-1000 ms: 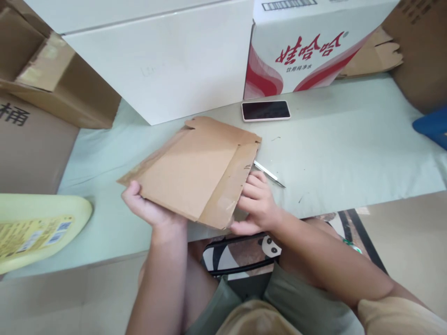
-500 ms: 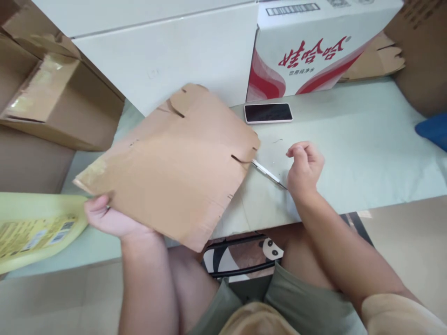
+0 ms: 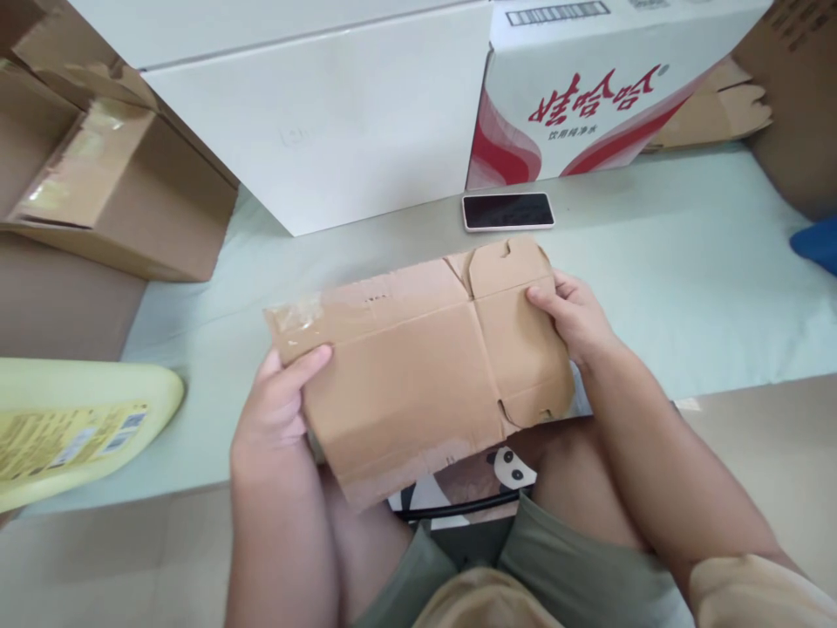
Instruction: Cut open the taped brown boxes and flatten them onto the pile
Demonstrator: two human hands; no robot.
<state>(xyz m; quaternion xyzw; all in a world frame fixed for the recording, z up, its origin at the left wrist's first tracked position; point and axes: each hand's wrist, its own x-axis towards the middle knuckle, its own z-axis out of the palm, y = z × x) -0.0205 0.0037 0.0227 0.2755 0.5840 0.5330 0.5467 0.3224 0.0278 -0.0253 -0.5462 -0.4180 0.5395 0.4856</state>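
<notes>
A brown flattened cardboard box is held between both hands above the table's front edge. It has crease lines, slotted flaps at its right end and clear tape at its upper left corner. My left hand grips the left edge, thumb on top and fingers underneath. At the right end my right hand pinches the flap, its thumb lying on the upper face. The fingers under the cardboard are mostly hidden.
A phone lies beyond the cardboard on the pale green tabletop. White cartons stand at the back, a red-and-white carton beside them. Brown boxes and a yellow bottle are on the left. Something blue sits at the right edge.
The cardboard has moved right and toward me, and its right end is now folded along a crease. My right hand, earlier apart from it, has taken hold. The white pen-like tool is now hidden.
</notes>
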